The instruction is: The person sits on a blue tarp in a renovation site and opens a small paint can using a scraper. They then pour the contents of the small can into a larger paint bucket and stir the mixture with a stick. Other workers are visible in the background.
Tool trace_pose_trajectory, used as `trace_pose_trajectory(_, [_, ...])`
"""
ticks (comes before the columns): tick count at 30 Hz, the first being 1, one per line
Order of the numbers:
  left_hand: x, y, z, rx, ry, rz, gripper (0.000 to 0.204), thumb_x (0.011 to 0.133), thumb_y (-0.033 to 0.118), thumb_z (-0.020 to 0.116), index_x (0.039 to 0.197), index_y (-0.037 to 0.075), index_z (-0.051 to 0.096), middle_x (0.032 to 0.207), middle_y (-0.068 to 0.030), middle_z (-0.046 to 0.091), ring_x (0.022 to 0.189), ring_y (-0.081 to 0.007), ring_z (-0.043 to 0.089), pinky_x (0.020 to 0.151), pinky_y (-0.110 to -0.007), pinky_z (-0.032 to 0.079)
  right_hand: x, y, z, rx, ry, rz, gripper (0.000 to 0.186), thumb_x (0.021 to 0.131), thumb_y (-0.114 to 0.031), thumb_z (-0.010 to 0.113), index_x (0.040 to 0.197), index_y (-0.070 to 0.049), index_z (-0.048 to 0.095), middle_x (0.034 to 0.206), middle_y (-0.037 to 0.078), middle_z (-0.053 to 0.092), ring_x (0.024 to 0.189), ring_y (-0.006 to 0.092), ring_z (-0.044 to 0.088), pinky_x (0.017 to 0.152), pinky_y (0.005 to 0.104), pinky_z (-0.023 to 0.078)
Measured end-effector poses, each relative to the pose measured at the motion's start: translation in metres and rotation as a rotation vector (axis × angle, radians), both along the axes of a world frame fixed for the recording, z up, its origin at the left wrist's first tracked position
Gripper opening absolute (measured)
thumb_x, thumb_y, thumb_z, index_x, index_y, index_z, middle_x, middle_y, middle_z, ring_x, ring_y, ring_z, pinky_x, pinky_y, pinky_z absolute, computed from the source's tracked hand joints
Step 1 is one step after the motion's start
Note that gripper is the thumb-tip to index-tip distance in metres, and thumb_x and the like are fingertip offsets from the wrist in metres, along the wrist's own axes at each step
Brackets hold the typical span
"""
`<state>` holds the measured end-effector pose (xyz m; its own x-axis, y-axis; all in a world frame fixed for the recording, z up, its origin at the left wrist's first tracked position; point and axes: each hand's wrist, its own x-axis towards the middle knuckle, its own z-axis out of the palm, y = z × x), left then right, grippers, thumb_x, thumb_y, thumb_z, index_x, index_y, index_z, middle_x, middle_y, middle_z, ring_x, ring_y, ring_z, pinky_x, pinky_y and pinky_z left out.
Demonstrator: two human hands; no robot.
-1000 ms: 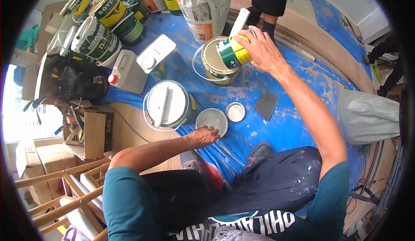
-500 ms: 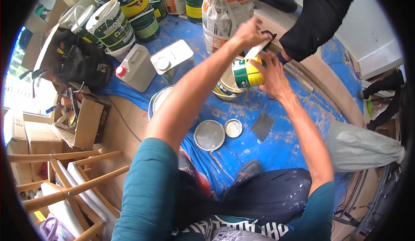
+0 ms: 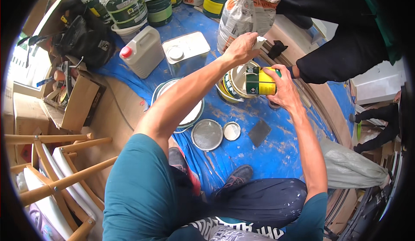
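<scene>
My right hand [image 3: 281, 85] grips a small yellow-and-green can [image 3: 266, 81], tipped on its side over the mouth of an open paint pail [image 3: 229, 91] with a bail handle. Just above them, my left hand [image 3: 242, 46] has its fingers closed on a pale, paint-coated strip or tool [image 3: 259, 42], partly hidden by the hand. Below lie a round grey lid [image 3: 207, 134], a small white-centred lid [image 3: 231, 131] and a dark square sheet [image 3: 259, 132] on the blue plastic sheet [image 3: 281, 154]. A larger white-topped pail [image 3: 192, 113] is partly behind my left forearm.
A white jug [image 3: 145, 53], metal can [image 3: 186, 44], sack [image 3: 242, 18] and several buckets [image 3: 125, 7] stand beyond. Cardboard boxes [image 3: 78, 104] and wooden chair frames [image 3: 65, 184] are left. A person's dark-clothed leg [image 3: 337, 59] is close at upper right; another person's legs [image 3: 380, 124] are farther right.
My left hand has risen from the grey lid to the pale tool above the pail. The small can stays over the pail in my right hand. The upper-right person's leg has moved further into view.
</scene>
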<state>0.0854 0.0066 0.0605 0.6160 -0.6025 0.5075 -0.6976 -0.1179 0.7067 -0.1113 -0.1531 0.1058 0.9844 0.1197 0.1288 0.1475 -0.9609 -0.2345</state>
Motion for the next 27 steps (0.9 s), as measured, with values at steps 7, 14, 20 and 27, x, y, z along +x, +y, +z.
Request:
trace_pose_trajectory(7, [-0.017,0.043,0.002,0.012,-0.051,0.143,0.047,0.084,0.020,0.076,0.121,0.002,0.054,0.109,-0.0204,0.059,0.101,-0.0449,0.063,0.083,-0.051,0.054,0.007,0.003,0.015,-0.032,0.066,0.006,0.103,0.051,0.000,0.093,0.144,-0.027,0.057,0.141,0.010,0.047,0.132,0.0377,0.048,0.111,0.0476,0.049])
trace_pose_trajectory(14, [-0.016,0.042,-0.004,-0.023,0.026,0.147,0.045,0.092,0.019,0.068,0.129,0.005,0.046,0.095,-0.0246,0.066,0.089,-0.0470,0.066,0.078,-0.053,0.053,0.015,-0.002,0.015,0.032,0.018,-0.002,0.093,0.053,-0.008,0.091,0.138,-0.011,0.051,0.135,0.014,0.052,0.126,0.0391,0.050,0.109,0.0490,0.045])
trace_pose_trajectory(20, [-0.016,0.036,-0.006,0.025,0.065,0.145,0.046,0.093,0.016,0.063,0.130,0.005,0.039,0.083,-0.0266,0.067,0.083,-0.0491,0.068,0.074,-0.057,0.053,0.015,-0.007,0.011,0.047,0.003,-0.017,0.093,0.052,-0.018,0.093,0.135,-0.009,0.053,0.128,0.016,0.055,0.124,0.0382,0.051,0.109,0.0482,0.043])
trace_pose_trajectory(27, [-0.012,0.036,-0.012,-0.001,0.055,0.161,0.042,0.095,0.017,0.063,0.126,0.004,0.038,0.082,-0.0289,0.067,0.081,-0.0509,0.067,0.072,-0.058,0.051,0.020,-0.002,0.007,0.140,0.052,0.019,0.092,0.052,-0.019,0.094,0.134,-0.010,0.054,0.122,0.017,0.053,0.121,0.0367,0.053,0.107,0.0465,0.045])
